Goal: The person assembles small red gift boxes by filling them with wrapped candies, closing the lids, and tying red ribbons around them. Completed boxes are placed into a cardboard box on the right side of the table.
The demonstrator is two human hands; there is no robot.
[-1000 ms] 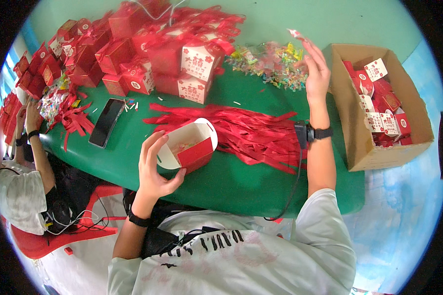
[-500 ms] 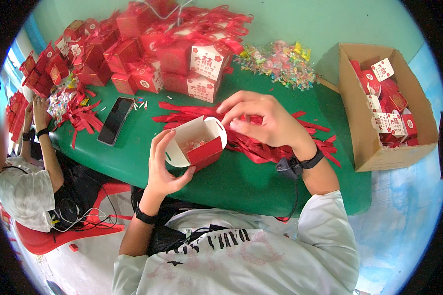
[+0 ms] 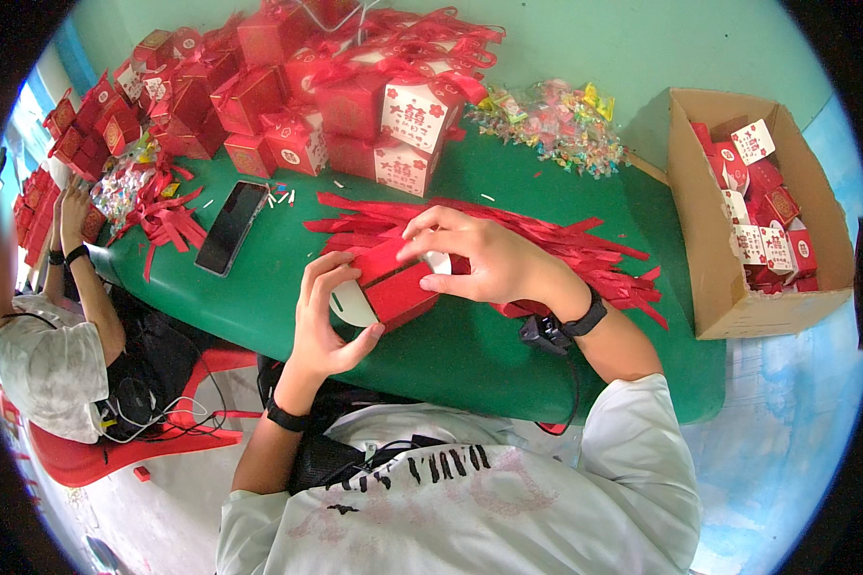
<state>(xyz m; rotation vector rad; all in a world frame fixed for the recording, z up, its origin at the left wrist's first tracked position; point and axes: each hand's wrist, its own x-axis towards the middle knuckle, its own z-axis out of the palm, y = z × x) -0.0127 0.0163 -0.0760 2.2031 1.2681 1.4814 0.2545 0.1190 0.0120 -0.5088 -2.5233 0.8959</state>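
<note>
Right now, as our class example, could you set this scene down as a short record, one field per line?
Left hand: holding the box at its left end
Right hand: fingers on the box's top
Box: red, white tab showing at left
Behind box: red ribbons
Farther back: sweets, stacked boxes
Right side: open carton
Left side: phone on green table

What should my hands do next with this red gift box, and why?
Probably press the top flap of the red gift box down with your right hand: a dark gap separates flap from front panel, and your left hand holds the box's other end.
</note>
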